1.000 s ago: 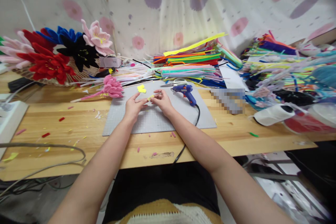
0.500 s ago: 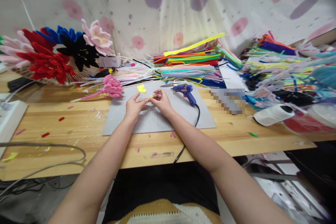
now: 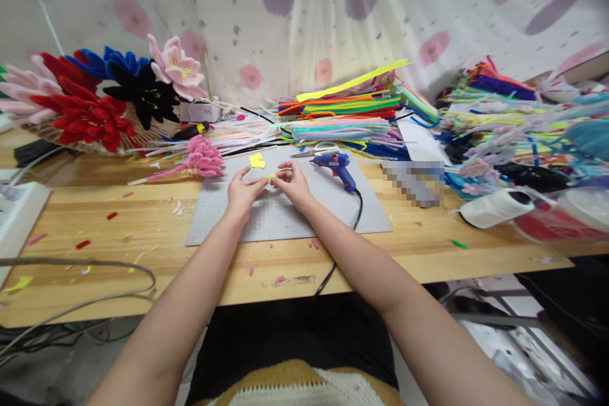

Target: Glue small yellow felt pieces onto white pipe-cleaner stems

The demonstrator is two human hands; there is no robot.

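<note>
Over the grey cutting mat point(image 3: 285, 222), my left hand point(image 3: 243, 193) and my right hand point(image 3: 294, 187) meet at the fingertips. Both pinch a small yellow piece point(image 3: 271, 178), mostly covered by the fingers; its exact kind is too small to make out. Just beyond my left hand lie bright yellow scraps point(image 3: 257, 160) on the mat. A blue hot glue gun point(image 3: 335, 168) rests to the right of my right hand, its black cord running toward the table's front edge. Behind it is a pair of scissors point(image 3: 316, 151), partly hidden by the glue gun.
A pink fuzzy flower point(image 3: 204, 157) on a stem lies left of the mat. Finished flowers point(image 3: 95, 115) stand at the far left. Bundles of pipe cleaners point(image 3: 342, 130) line the back; more are heaped right. A white power strip point(image 3: 21, 219) sits at the left edge.
My fingertips have shifted very slightly around the yellow piece, the left thumb and fingers closing a little. Everything else stays in place.
</note>
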